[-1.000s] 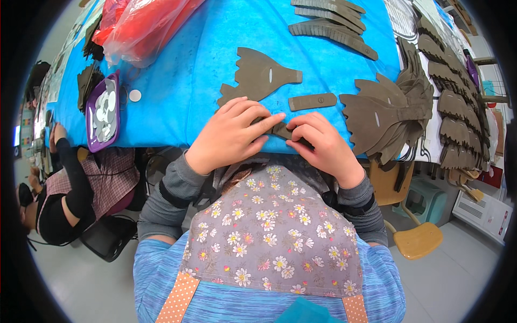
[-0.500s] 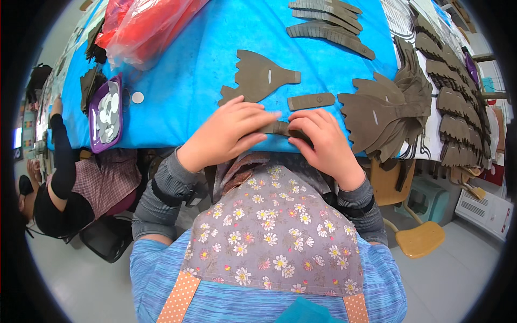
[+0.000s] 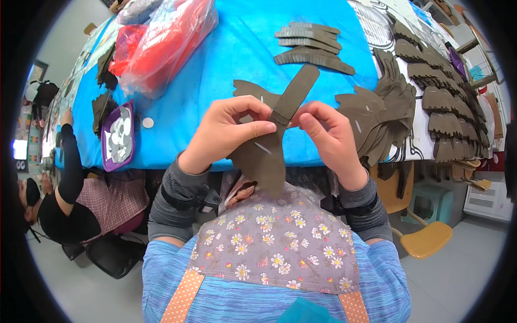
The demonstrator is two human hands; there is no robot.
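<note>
A dark brown fan-shaped piece (image 3: pixel 261 159) with a small slit hangs between my hands, over the table's near edge. A straight brown strip (image 3: pixel 297 92) slants up and away from its narrow end, the two overlapping. My left hand (image 3: pixel 229 129) pinches this overlap between thumb and fingers. From the other side my right hand (image 3: pixel 334 137) has its bent index finger and thumb at the strip's lower edge; the fingertips are partly hidden. Just behind my left hand another fan-shaped piece (image 3: pixel 253 90) lies on the blue cover.
Strips (image 3: pixel 309 43) lie in stacked rows at the far side. Fan pieces (image 3: pixel 371 121) pile up on the right, with rows of brown pieces (image 3: pixel 441 102) beyond. A purple basket (image 3: pixel 104 141) of pale discs and a red plastic bag (image 3: pixel 167 48) are left. Another person (image 3: pixel 67 177) sits there.
A fan piece and a strip have come up off the table into my hands, overlapping at their ends. My left hand now pinches them. The view has shifted slightly.
</note>
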